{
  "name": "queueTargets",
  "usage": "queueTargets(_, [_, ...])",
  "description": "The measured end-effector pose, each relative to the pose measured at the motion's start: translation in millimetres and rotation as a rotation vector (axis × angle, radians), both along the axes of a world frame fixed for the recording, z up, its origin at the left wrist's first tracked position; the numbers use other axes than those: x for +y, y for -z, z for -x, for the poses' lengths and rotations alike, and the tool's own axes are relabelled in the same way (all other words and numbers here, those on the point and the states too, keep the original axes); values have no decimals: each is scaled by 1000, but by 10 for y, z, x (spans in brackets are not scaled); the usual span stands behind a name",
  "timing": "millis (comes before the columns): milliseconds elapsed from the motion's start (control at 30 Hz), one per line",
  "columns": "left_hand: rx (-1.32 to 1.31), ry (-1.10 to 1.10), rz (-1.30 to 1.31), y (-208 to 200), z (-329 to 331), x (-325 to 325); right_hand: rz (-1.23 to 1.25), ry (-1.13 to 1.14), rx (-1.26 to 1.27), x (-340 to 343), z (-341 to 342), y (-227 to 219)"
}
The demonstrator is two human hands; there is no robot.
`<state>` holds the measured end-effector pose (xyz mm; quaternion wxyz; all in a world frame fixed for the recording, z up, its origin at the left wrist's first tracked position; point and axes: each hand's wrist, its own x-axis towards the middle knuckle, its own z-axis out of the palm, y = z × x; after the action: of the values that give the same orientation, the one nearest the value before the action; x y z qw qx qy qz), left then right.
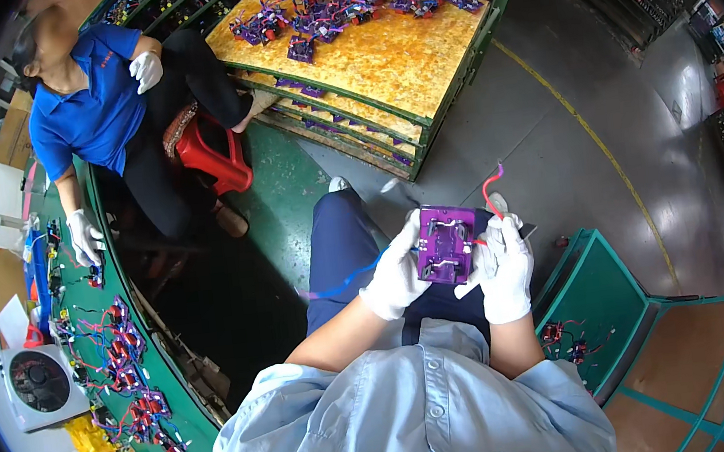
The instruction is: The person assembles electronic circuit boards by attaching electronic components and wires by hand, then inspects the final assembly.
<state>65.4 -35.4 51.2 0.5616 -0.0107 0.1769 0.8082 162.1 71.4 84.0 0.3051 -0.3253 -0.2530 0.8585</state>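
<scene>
Left fingers [409, 231] grip purple module [443, 245] | right fingers [499, 249] pinch red wire [488, 191] | green bench [174, 403] left | wood-topped rack [370, 64] ahead | grey floor [552, 169]

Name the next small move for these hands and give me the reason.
Probably guide the red wire aside with the right hand: it curves up right beside that hand, its upper end apparently loose, while the left hand already holds the board at its left edge.

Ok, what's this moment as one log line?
White-gloved left hand: gripping purple rectangular board | white-gloved right hand: at board's right side, thin red wire alongside | blue-shirted co-worker: seated
</scene>
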Motion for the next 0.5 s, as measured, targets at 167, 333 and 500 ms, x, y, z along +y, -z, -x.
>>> queueTargets(167, [-235, 94, -1, -162, 64, -64, 148, -71, -32, 24, 49, 90])
queueTargets(333, [628, 174, 180, 110, -21, -87, -428, -156, -196, -116, 136, 277])
queueTargets(500, [772, 159, 278, 58, -49, -155, -1186, -173, -304, -118, 146, 232])
